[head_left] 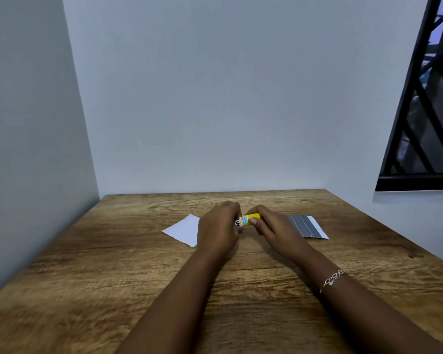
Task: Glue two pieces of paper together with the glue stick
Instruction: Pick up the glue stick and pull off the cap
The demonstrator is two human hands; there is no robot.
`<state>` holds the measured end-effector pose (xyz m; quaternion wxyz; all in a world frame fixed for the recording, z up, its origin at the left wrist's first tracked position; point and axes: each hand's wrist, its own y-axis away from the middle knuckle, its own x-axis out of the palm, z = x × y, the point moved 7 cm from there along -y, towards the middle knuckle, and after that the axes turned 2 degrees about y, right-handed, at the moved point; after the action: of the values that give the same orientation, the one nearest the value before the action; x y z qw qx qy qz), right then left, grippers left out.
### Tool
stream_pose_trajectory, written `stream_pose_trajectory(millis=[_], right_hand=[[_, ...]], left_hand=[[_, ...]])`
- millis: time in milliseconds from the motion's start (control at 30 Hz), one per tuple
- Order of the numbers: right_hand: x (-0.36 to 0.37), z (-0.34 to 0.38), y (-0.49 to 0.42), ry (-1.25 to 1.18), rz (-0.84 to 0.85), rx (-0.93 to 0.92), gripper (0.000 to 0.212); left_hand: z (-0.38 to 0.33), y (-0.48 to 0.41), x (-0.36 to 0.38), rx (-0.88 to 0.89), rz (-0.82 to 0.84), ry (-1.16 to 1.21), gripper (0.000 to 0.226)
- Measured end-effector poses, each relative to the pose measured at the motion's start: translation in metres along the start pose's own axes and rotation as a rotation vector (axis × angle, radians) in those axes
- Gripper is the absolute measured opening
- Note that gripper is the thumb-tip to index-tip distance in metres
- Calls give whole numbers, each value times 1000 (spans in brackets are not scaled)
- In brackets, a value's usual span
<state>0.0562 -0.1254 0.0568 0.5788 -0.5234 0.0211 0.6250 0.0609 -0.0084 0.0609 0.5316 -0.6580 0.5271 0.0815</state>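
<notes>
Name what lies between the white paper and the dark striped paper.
In the head view, the left hand and right hand, together gripping the yellow glue stick, fill that gap.

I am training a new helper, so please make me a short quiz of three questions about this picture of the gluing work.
1. Multiple choice: what do the left hand and the right hand hold between them?
A) scissors
B) glue stick
C) pen
2. True or false: the white paper lies on top of the dark paper.
3. Short answer: which wrist wears the bracelet?

Key
1. B.
2. False: the two papers lie apart on the table, one on each side of the hands.
3. The right wrist.
</notes>
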Motion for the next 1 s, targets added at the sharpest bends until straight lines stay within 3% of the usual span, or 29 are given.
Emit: stream_pose_trajectory(millis=[300, 467, 567, 1000], right_hand=[[-6, 5, -2, 55, 12, -106, 14], [-3, 2, 0, 88, -11, -55, 25], [-2, -2, -2, 116, -5, -1, 20], [-10, 4, 2, 250, 29, -82, 29]], left_hand=[[4, -8, 5, 11, 152, 22, 19], [7, -5, 1, 51, 108, -51, 23], [2, -5, 4, 113, 115, -121, 19], [-4, -4, 7, 213, 163, -235, 26]])
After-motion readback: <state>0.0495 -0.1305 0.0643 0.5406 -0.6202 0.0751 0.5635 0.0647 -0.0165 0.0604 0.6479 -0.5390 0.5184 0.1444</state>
